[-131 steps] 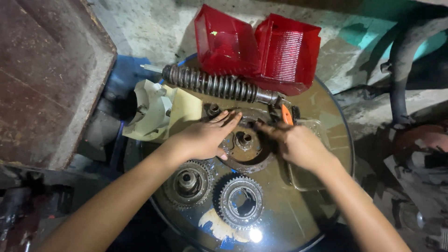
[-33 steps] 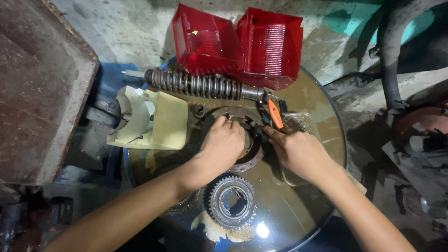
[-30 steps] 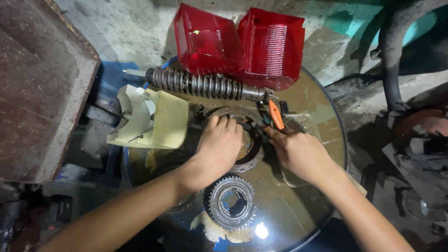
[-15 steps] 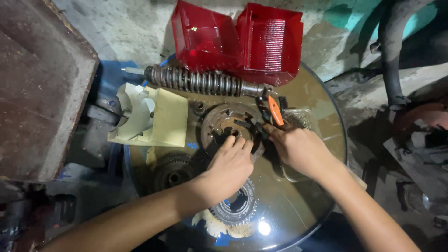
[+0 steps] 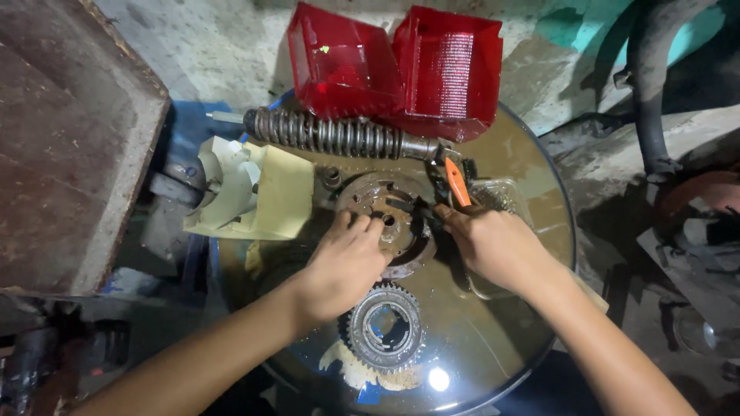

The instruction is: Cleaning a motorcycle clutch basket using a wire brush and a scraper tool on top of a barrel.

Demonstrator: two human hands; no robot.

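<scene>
A round greasy metal plate [image 5: 368,202] with several holes lies on the top of a dark drum [image 5: 532,177]. My left hand [image 5: 343,266] rests on the plate's near edge, fingertips touching it by the centre hole. My right hand [image 5: 493,243] grips pliers with orange and black handles [image 5: 455,181], their jaws pointing at the plate's centre. A toothed gear ring [image 5: 384,327] lies just below my left hand.
A coil spring shock absorber [image 5: 331,135] lies across the drum's far side. Two red lamp lenses [image 5: 397,65] stand behind it. A cream plastic housing [image 5: 250,192] sits at the left. A rusty metal slab [image 5: 65,139] fills the left side. Pipes and scrap lie at the right.
My left hand drew back off the round plate toward me and then returned to its near edge, uncovering the plate. My right hand stayed with the pliers at the plate's right.
</scene>
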